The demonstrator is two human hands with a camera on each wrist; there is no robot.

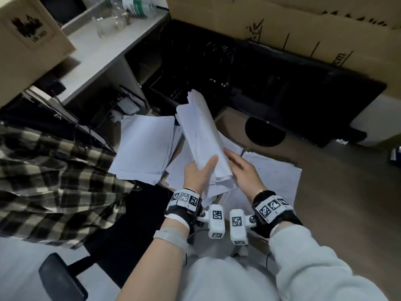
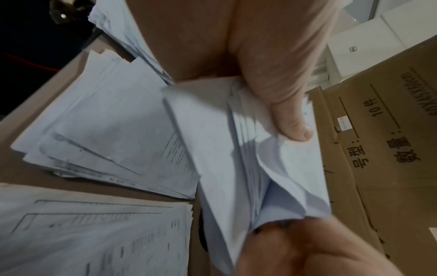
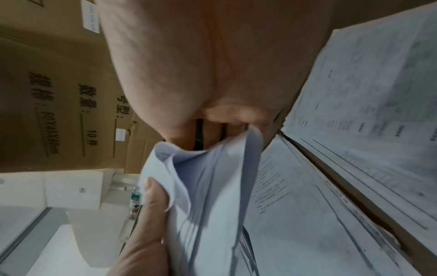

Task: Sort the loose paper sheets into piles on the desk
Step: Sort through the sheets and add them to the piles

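A thick bundle of white sheets (image 1: 201, 131) (image 2: 236, 149) (image 3: 212, 196) is raised above the brown desk (image 1: 347, 192), bowed lengthwise and pointing away from me. My left hand (image 1: 201, 170) grips its near left side, with the thumb (image 2: 283, 104) pressed on top. From the right, my right hand (image 1: 240, 168) (image 3: 201, 65) holds the bundle's edge, its fingers behind the sheets. A white pile (image 1: 145, 148) lies to the left. A printed pile (image 1: 275, 177) (image 2: 94, 233) lies to the right, and more sheets (image 1: 178, 170) lie under the bundle.
Large cardboard boxes (image 1: 282, 22) (image 2: 390, 149) stand behind the desk over a dark black unit (image 1: 260, 79). A plaid garment (image 1: 54, 181) hangs at the left beside a black chair arm (image 1: 60, 276). Bottles (image 1: 134, 7) stand on a white shelf at the far left.
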